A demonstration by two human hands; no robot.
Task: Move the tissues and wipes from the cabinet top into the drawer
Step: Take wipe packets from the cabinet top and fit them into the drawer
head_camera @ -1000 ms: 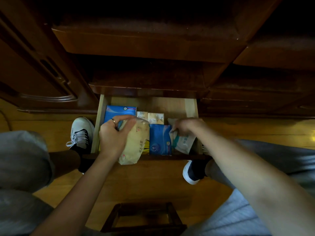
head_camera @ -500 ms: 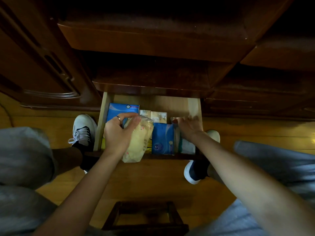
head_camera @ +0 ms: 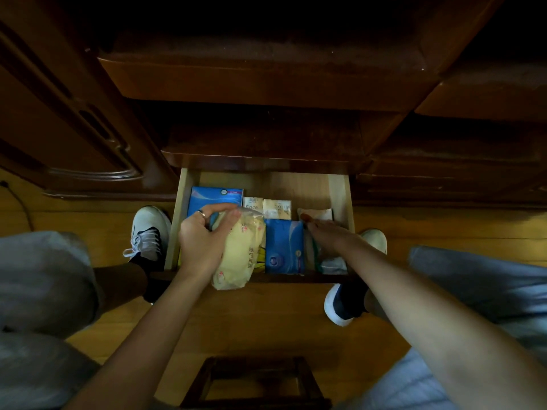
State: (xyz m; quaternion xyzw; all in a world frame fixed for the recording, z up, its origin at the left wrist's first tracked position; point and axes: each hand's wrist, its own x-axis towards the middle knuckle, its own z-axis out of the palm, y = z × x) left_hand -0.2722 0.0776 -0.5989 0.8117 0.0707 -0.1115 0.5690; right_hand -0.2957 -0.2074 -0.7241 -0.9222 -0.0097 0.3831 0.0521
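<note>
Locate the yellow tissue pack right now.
In the head view the yellow tissue pack is gripped by the left hand over the drawer's left half, beside the blue pack, its near end overhanging the drawer front.

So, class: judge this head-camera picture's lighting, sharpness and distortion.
Head view: dim overall, the cabinet nearly black up top; the open drawer is lit best; wide-angle bending curves the edges; the left hand and its yellow pack look slightly soft.

Dim room with dark wooden furniture

A dark reddish-brown carved wooden cabinet (head_camera: 266, 84) is seen above a yellow-brown plank floor (head_camera: 266, 321); a small dark wooden stool (head_camera: 254, 383) is set below, and a black cable (head_camera: 17, 199) is seen at left.
</note>
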